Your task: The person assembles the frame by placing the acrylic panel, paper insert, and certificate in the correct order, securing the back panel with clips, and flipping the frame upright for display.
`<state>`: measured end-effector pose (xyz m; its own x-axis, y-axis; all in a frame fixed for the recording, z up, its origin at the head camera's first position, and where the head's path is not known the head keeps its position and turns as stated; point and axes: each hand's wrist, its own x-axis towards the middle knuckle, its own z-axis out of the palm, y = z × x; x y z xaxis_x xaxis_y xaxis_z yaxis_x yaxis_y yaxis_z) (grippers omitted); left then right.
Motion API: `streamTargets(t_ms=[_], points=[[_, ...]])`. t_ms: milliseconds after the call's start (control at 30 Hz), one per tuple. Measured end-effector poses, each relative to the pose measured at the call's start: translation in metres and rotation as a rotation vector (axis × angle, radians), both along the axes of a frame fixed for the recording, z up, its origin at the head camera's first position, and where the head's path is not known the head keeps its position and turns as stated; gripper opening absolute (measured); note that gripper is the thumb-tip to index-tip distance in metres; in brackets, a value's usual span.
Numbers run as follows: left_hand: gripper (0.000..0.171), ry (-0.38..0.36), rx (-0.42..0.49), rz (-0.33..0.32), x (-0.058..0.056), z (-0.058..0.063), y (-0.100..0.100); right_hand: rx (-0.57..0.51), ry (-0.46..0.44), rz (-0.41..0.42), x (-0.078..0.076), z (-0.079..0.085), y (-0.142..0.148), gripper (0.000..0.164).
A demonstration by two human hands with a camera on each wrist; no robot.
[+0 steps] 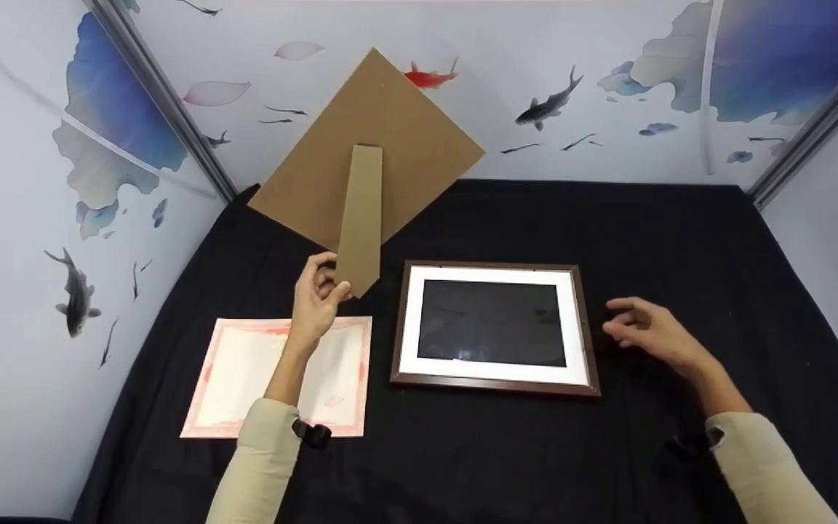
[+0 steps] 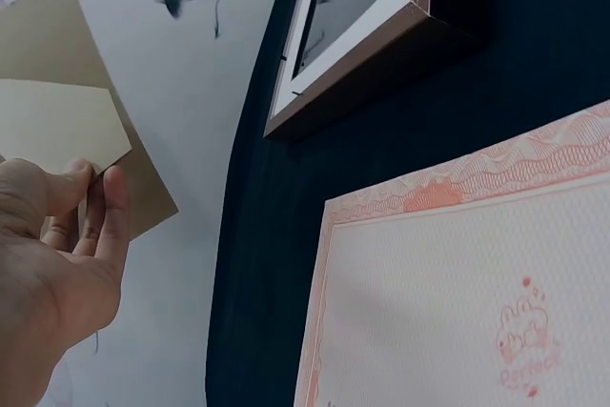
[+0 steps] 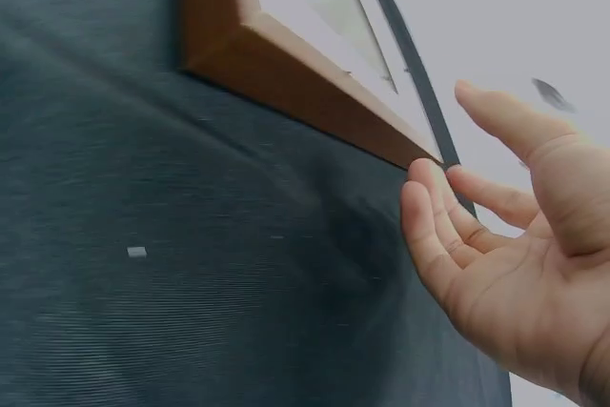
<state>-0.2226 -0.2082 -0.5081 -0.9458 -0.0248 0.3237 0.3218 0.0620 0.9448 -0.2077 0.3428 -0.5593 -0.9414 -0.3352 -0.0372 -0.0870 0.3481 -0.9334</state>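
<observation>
My left hand pinches the lower end of the easel leg on a brown picture-frame backing board. The board is raised above the cloth and turned corner-up. Thumb and fingers meet at the leg's tip in the left wrist view. Below that hand lies a certificate sheet with a pink patterned border. A dark brown picture frame with a white mat rests flat in the middle. My right hand hovers just right of the frame, its fingers loosely bent and holding nothing.
Black cloth covers the table. White panels painted with fish and blue leaves stand at the back and sides, joined by metal posts. A tiny white scrap lies on the cloth in the right wrist view.
</observation>
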Motion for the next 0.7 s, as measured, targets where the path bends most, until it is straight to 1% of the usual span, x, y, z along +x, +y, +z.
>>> streamTargets(t_ms=[100, 233, 333, 467, 567, 700], points=[[0.046, -0.011, -0.026, -0.010, 0.000, -0.004, -0.003, -0.053, 0.011, -0.019, -0.005, 0.007, 0.004, 0.049], [0.047, -0.015, -0.035, -0.037, -0.008, -0.016, -0.005, -0.093, 0.053, -0.036, -0.015, 0.018, 0.002, 0.045], [0.045, -0.009, -0.052, -0.072, -0.005, -0.006, 0.000, -0.131, 0.087, -0.040, -0.023, 0.026, -0.003, 0.042], [0.044, 0.002, -0.090, -0.115, 0.003, 0.010, 0.011, -0.209, 0.130, -0.058, -0.033, 0.038, -0.012, 0.039], [0.045, 0.007, -0.110, -0.134, 0.002, 0.010, 0.016, -0.285, 0.171, -0.056, -0.042, 0.050, -0.022, 0.039], [0.043, 0.011, -0.134, -0.157, 0.002, 0.008, 0.023, -0.384, 0.219, 0.006, -0.051, 0.065, -0.036, 0.041]])
